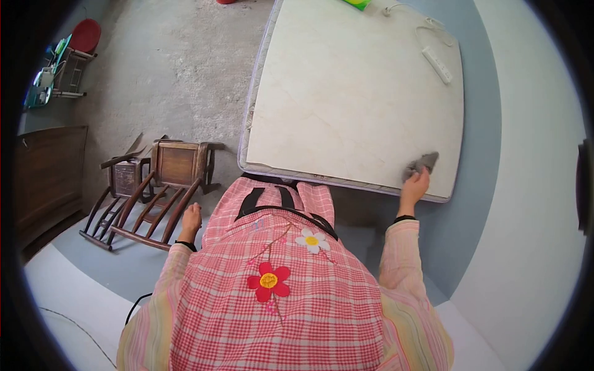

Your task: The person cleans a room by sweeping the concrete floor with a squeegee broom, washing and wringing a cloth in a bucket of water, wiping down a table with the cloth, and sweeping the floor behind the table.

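My right hand point(416, 183) is closed on a crumpled grey cloth point(422, 164), which touches the white, faintly marbled top point(346, 93) near its close right corner. A grey, quilted-looking edge with piping runs around this top, like that of a mattress. Down at my left side hangs my left hand point(192, 217), its fingers curled in and nothing visible in them. Closest to that hand is a dark wooden chair point(176, 164) with a slatted back. I wear a pink checked apron point(297, 309) with flower patches.
A white power strip point(437, 65) with its cord lies at the top's far right, near a green item point(357, 3). Another wooden chair point(127, 179) and a brown wooden panel point(55, 179) stand left. A rack point(71, 74) holds a red basin point(85, 36). A wall point(538, 154) borders the right.
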### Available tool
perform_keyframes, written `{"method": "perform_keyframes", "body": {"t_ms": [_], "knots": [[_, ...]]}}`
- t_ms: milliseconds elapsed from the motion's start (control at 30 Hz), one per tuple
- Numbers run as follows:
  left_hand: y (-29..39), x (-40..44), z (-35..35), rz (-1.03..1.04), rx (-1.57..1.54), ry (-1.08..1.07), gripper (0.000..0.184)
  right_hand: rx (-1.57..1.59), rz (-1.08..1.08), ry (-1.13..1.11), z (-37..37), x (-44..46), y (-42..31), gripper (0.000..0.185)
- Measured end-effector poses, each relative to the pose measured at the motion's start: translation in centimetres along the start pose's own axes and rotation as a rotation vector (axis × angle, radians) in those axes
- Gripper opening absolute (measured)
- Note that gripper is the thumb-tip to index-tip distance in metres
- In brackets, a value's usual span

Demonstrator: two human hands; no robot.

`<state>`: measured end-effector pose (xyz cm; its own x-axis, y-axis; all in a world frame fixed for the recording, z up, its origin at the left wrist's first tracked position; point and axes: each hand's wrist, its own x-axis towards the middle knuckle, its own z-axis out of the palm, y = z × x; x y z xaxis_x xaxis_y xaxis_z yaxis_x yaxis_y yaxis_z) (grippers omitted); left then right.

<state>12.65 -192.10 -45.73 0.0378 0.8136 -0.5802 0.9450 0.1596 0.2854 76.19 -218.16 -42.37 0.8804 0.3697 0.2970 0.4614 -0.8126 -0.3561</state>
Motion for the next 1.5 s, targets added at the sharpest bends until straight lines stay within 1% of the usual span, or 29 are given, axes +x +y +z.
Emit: {"method": "perform_keyframes", "body": {"t_ms": [133, 200, 233, 333, 400, 433, 467, 500, 533, 600, 633, 700, 733, 800, 933, 967, 1000, 1033, 1067, 1100, 1133, 1200, 1233, 1267, 1300, 1333, 1400, 1433, 1500], "knots": [[-0.1, 2.4, -0.7, 0.015, -0.001, 0.048, 0.048, 0.074, -0.306, -0.201, 0.2, -7.3, -11.4, 0.036], [2.0, 3.3, -1.9, -0.015, -0.089, -0.021, 0.048, 0.246, -0.411, -0.335, 0.7, -11.3, -18.0, 0.036], [-0.4, 6.2, -0.2, 0.078, -0.073, 0.018, 0.047, 0.319, -0.47, -0.411, 1.1, -13.1, -21.4, 0.035], [3.1, 8.1, -2.7, 0.17, -0.068, -0.066, 0.045, 0.77, -0.619, -0.672, 4.9, -17.0, -29.3, 0.036], [3.9, 10.5, -4.6, 0.262, 0.007, -0.11, 0.044, 0.93, -0.606, -0.89, 6.5, -17.1, -34.1, 0.033], [3.6, 12.2, -5.4, 0.373, 0.069, -0.082, 0.044, 0.925, -0.584, -0.864, 7.4, -17.3, -36.5, 0.033], [3.4, 14.0, -6.3, 0.492, 0.125, -0.054, 0.044, 1.027, -0.328, -1.095, 8.2, -17.2, -38.9, 0.032], [3.3, 15.6, -7.7, 0.377, 0.026, -0.126, 0.044, 1.113, -0.068, -1.313, 9.0, -16.4, -40.8, 0.031], [2.3, 17.7, -8.7, 0.324, -0.059, -0.129, 0.044, 1.092, -0.059, -1.291, 9.2, -15.5, -42.5, 0.031], [1.6, 19.5, -11.5, 0.25, -0.192, -0.128, 0.043, 1.284, 0.124, -1.195, 8.5, -13.8, -45.2, 0.03], [0.7, 21.1, -12.6, 0.046, -0.339, -0.181, 0.044, 1.317, 0.191, -1.116, 8.0, -12.7, -45.6, 0.033], [-2.3, 24.4, -14.1, -0.081, -0.392, -0.172, 0.043, 1.407, 0.372, -0.897, 5.7, -10.2, -44.6, 0.038], [-4.4, 26.2, -14.3, -0.147, -0.432, -0.182, 0.043, 1.549, 0.492, -0.807, 4.9, -8.8, -43.5, 0.04], [-7.5, 28.4, -15.4, -0.191, -0.44, -0.223, 0.042, 1.517, 0.532, -0.452, 4.4, -7.2, -38.6, 0.04], [-7.6, 29.1, -15.9, -0.278, -0.404, -0.237, 0.042, 1.365, 0.675, -0.055, 1.4, -5.0, -29.9, 0.04], [-7.0, 29.3, -15.9, -0.303, -0.384, -0.224, 0.042, 1.152, 0.708, -0.002, 2.1, -5.4, -26.8, 0.04], [-6.2, 29.3, -15.8, -0.296, -0.386, -0.222, 0.042, 0.937, 0.737, 0.045, 3.2, -6.1, -24.3, 0.041], [-5.4, 29.3, -15.5, -0.249, -0.358, -0.255, 0.042, 0.943, 0.732, 0.047, 4.5, -7.0, -23.1, 0.041], [-4.8, 29.2, -15.2, -0.206, -0.333, -0.286, 0.042, 0.511, 0.752, -0.033, 5.7, -7.7, -22.0, 0.042], [-5.2, 30.2, -14.3, -0.073, -0.297, -0.315, 0.044, 0.078, 0.748, -0.112, 6.5, -8.0, -21.5, 0.044], [-4.9, 29.7, -13.5, -0.078, -0.297, -0.308, 0.044, 0.084, 0.745, -0.119, 6.4, -7.9, -22.8, 0.044], [-2.5, 30.6, -13.3, 0.216, -0.116, -0.329, 0.044, -0.102, 0.754, 0.091, 8.1, -7.0, -26.4, 0.048], [-0.2, 30.0, -14.0, 0.172, -0.12, -0.306, 0.042, -0.069, 0.668, 0.09, 8.9, -6.6, -26.7, 0.048], [2.5, 28.2, -14.8, 0.124, -0.118, -0.293, 0.041, -0.053, 0.7, 0.085, 10.0, -6.6, -27.5, 0.048], [5.0, 26.8, -16.1, 0.173, -0.013, -0.327, 0.042, -0.025, 0.604, 0.067, 10.8, -5.9, -28.6, 0.048], [5.2, 27.4, -16.6, 0.179, 0.005, -0.326, 0.042, -0.001, 0.499, 0.052, 11.5, -4.9, -29.6, 0.049], [5.0, 29.3, -16.6, 0.434, 0.114, -0.312, 0.044, 0.0, 0.456, 0.017, 12.7, -3.3, -33.0, 0.05], [7.9, 27.9, -18.7, 0.387, 0.203, -0.319, 0.045, 0.004, 0.464, 0.015, 13.6, -2.4, -34.4, 0.05], [8.1, 29.9, -19.8, 0.394, 0.216, -0.284, 0.045, 0.04, 0.387, 0.043, 15.2, -1.3, -37.4, 0.051]]}}
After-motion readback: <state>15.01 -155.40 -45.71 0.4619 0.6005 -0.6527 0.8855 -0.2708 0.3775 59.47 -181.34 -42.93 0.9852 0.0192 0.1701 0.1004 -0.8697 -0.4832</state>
